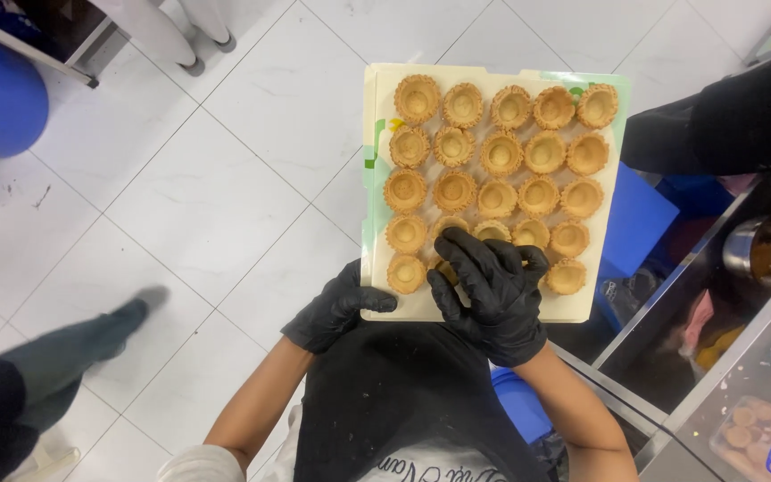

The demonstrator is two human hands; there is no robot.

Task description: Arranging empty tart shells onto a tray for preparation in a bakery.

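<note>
Below, a white tiled floor (225, 196) fills the view; another person's dark trouser leg and shoe (91, 335) cross it at lower left, and a dark sleeve (725, 125) enters at upper right. A steel counter (716, 366) runs along the right edge, bearing a clear packet of small pastries (760, 433). A cream cardboard tray (377, 107), green-marked along its left and top edges, carries five rows of empty baked tart shells (498, 153). The left hand (336, 308), black-gloved, pinches the tray's near left corner, thumb on top. The right hand (493, 290), also gloved, lies fingers spread over shells in the two nearest rows, hiding several.
</note>
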